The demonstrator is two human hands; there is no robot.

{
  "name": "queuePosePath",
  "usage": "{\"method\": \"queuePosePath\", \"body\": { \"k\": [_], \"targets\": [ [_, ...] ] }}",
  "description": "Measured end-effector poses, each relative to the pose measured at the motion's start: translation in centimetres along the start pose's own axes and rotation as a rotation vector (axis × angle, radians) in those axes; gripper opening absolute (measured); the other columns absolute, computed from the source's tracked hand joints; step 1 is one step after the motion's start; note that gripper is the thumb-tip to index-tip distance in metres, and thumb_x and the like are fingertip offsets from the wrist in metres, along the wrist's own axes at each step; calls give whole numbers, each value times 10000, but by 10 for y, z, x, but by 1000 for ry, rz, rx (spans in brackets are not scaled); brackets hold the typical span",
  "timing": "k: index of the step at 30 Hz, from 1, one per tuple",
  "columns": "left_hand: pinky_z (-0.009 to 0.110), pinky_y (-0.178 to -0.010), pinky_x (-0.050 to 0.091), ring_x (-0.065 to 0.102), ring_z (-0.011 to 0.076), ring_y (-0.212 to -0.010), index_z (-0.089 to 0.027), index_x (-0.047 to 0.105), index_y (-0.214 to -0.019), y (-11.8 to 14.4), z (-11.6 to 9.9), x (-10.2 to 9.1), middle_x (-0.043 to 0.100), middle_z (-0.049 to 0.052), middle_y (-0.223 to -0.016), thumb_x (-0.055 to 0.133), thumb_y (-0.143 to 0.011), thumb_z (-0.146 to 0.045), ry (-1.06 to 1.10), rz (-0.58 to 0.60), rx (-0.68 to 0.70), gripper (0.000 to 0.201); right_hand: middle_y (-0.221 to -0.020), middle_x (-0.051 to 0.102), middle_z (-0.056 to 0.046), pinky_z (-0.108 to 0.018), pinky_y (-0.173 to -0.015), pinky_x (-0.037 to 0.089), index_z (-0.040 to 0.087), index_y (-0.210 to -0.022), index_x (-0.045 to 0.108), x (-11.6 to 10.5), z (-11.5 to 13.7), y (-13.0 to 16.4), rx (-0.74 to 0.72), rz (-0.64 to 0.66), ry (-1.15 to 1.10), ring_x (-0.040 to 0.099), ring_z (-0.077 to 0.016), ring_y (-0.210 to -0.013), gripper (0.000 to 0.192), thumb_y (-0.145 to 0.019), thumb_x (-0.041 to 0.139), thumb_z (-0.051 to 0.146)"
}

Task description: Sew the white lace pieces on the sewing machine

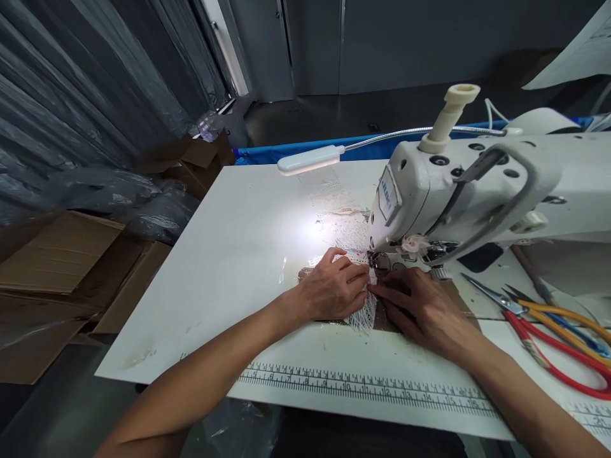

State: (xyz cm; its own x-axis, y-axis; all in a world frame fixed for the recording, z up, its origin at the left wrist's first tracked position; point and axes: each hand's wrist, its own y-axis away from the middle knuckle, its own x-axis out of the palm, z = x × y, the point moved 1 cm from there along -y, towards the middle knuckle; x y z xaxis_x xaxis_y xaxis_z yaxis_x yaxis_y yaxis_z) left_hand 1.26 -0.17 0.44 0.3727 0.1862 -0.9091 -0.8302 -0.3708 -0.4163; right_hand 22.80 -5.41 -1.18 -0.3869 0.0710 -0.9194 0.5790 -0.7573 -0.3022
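A strip of white lace (363,317) lies under the presser foot (372,259) of a white sewing machine (429,184) and runs on behind it. My left hand (337,286) rests on the lace from the left, its fingers bent and close together, pressing it down. From the right, my right hand (420,305) reaches in with its index fingertip at the lace's edge, just in front of the foot. Its thumb and curled fingers pinch there, partly hidden. Brown shiny material (384,318) shows beneath the lace and both hands.
To the right lie red-handled scissors (529,343) and orange-handled scissors (568,318). A lit lamp (310,160) hangs over the white table (224,254). A printed ruler (344,385) runs along the front edge. Cardboard boxes (62,254) stand at the left.
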Motion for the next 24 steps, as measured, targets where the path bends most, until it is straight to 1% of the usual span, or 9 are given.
{"method": "queuePosePath", "body": {
  "k": [4,8,14,20,24],
  "targets": [
    [476,-985,418,624,186,-867,-146,657,-1075,0,0,-1,680,85,-1114,477,-940,-263,-11,12,-16,253,-1137,537,-116,-494,-848,475,281,-1331,534,1,1,-1,1,-17,-1,570,-267,-1010,400,-940,484,217],
    [496,-1021,401,625,194,-887,-138,650,-1108,0,-1,-3,665,98,-1156,437,-958,-283,-45,31,-24,298,-1121,547,-125,-480,-822,484,253,-1293,566,0,3,-3,0,-43,20,572,-267,-987,364,-942,475,218],
    [530,-1042,380,624,216,-908,-122,648,-1122,-1,-2,-6,647,119,-1162,407,-968,-374,-89,89,-18,382,-1093,563,-129,-469,-778,496,230,-1275,577,1,4,-4,1,-60,65,578,-261,-921,349,-951,446,228],
    [535,-1065,358,607,226,-955,-109,625,-1168,-3,0,-6,606,133,-1246,391,-974,-397,-96,124,-49,418,-1068,578,-126,-453,-766,508,209,-1302,546,1,6,-8,13,-62,107,573,-278,-947,381,-934,450,218],
    [525,-1066,359,589,232,-995,-104,609,-1183,-5,0,-5,586,143,-1265,395,-970,-398,-87,145,-90,422,-1032,602,-137,-432,-710,512,183,-1275,560,1,8,-12,40,-77,141,577,-298,-936,364,-935,432,212]
  ]
}}
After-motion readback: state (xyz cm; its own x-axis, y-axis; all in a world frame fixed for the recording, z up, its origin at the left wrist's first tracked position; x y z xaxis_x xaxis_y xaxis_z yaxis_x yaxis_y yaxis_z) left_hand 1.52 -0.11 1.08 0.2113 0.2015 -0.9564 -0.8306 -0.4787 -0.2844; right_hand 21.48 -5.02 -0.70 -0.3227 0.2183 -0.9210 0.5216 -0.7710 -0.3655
